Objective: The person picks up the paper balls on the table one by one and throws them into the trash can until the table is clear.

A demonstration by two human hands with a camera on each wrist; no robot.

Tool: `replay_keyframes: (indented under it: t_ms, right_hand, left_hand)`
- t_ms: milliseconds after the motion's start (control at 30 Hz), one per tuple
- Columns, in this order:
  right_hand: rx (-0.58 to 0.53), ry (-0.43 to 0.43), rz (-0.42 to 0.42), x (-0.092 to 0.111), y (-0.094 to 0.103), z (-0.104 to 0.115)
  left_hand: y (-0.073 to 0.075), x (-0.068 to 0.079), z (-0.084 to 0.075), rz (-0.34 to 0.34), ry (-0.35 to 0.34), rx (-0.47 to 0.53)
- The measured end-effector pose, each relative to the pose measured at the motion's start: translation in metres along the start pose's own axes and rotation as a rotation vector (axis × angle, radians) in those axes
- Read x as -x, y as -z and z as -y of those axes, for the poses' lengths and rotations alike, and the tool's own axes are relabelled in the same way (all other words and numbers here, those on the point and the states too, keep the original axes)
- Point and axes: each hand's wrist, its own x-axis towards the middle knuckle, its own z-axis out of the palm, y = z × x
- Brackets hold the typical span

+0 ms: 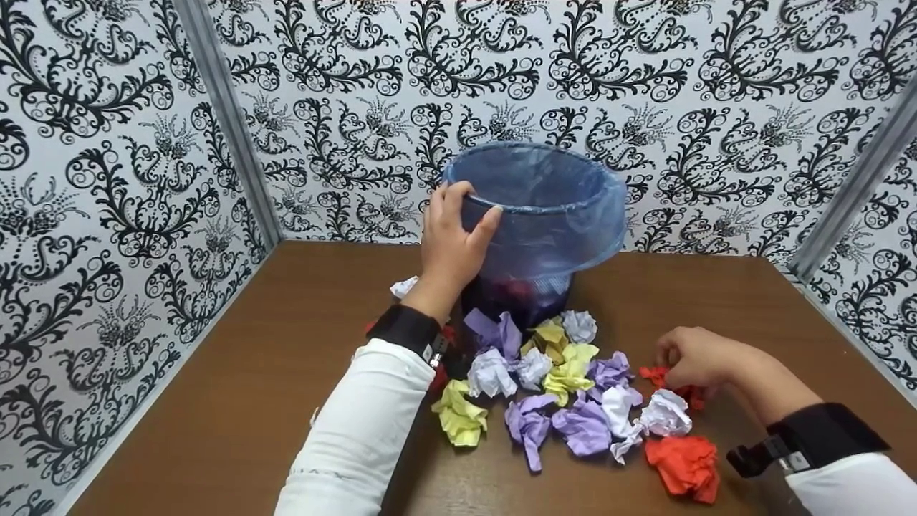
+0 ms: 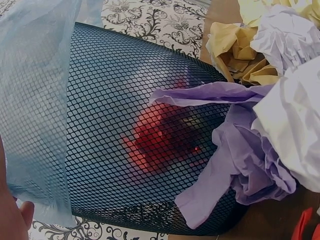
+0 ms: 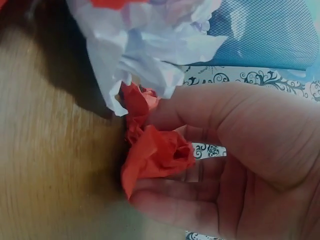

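A black mesh wastebasket (image 2: 105, 135) lined with a blue plastic bag (image 1: 551, 240) stands towards the back of the table. My left hand (image 1: 453, 240) grips its rim on the left side, thumb and fingers over the folded bag edge. Red and pale paper shows through the mesh inside. On the right, my right hand (image 1: 706, 358) has its fingers curled round a red crumpled paper (image 3: 160, 152) at the tabletop. Beside that hand lies a white crumpled paper (image 1: 666, 413), with another red crumpled paper (image 1: 685, 466) nearer the front.
Several purple, yellow and white paper balls, among them a purple one (image 1: 582, 428) and a yellow one (image 1: 460, 414), lie in front of the basket on the brown table (image 1: 286, 344). Patterned wall panels (image 1: 344, 143) enclose the back and sides.
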Motion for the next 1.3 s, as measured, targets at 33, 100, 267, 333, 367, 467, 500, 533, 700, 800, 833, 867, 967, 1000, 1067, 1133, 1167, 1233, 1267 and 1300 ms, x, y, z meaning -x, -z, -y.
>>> replay_keyframes:
  t_ms: [33,100,267,333,367,467,500,533,700,800,833,867,967,1000,1067,1133,1167,1233,1267,1300]
  right_hand:
    - [-0.006,0.007,-0.003,-0.001,0.000,0.000]
    - [-0.022,0.021,-0.006,-0.003,-0.001,-0.002]
    - [-0.043,0.078,-0.007,-0.005,-0.001,-0.006]
    - [-0.034,0.107,-0.009,-0.005,-0.001,-0.008]
    - [-0.029,0.117,-0.010,-0.004,0.000,-0.009]
    - [-0.025,0.138,-0.010,-0.004,0.000,-0.010]
    - [-0.024,0.144,-0.011,-0.004,0.001,-0.011]
    - [-0.026,0.143,-0.010,-0.004,0.001,-0.010]
    - [-0.017,0.161,-0.018,-0.005,0.002,-0.010]
    - [-0.007,0.181,-0.030,-0.004,0.006,-0.006]
    - [-0.003,0.188,-0.034,-0.003,0.008,-0.005]
    - [-0.006,0.194,-0.036,-0.002,0.011,-0.003]
    - [-0.012,0.208,-0.043,0.002,0.021,0.005]
    - [-0.015,0.209,-0.042,0.003,0.026,0.007]
    - [-0.032,0.200,-0.036,0.006,0.035,0.013]
    - [-0.034,0.183,-0.043,0.009,0.046,0.020]
    - [-0.034,0.172,-0.050,0.010,0.052,0.024]
    - [-0.032,0.158,-0.073,0.014,0.067,0.032]
    - [-0.025,0.151,-0.085,0.016,0.075,0.036]
    - [-0.018,0.147,-0.096,0.018,0.083,0.041]
  left_hand:
    - [0.000,0.000,0.000,-0.001,-0.001,-0.002]
    - [0.000,0.000,0.001,-0.006,-0.003,-0.004]
    - [-0.002,-0.001,0.002,-0.016,-0.014,-0.001]
    - [-0.002,-0.001,0.002,-0.013,-0.015,0.004]
    - [-0.002,-0.001,0.002,-0.013,-0.015,0.005]
    - [-0.001,-0.002,0.002,-0.004,-0.007,0.002]
    - [-0.001,-0.002,0.002,-0.002,-0.005,0.002]
    - [-0.001,-0.001,0.002,-0.001,-0.002,0.000]
    - [-0.001,-0.001,0.002,-0.002,0.000,-0.002]
    - [-0.001,-0.001,0.002,-0.002,0.000,-0.004]
    - [-0.001,-0.001,0.002,-0.003,0.000,-0.004]
    - [-0.001,-0.001,0.002,-0.003,0.000,-0.003]
    - [-0.001,-0.001,0.003,-0.006,-0.005,-0.005]
    - [-0.001,-0.001,0.003,-0.008,-0.007,-0.006]
    - [-0.001,-0.001,0.003,-0.012,-0.014,-0.004]
    - [-0.002,-0.001,0.003,-0.017,-0.018,-0.004]
    - [-0.002,-0.001,0.003,-0.019,-0.021,-0.002]
    - [-0.002,-0.001,0.003,-0.023,-0.026,-0.001]
    - [-0.002,-0.001,0.003,-0.023,-0.026,-0.002]
    - [-0.002,-0.002,0.002,-0.024,-0.027,-0.003]
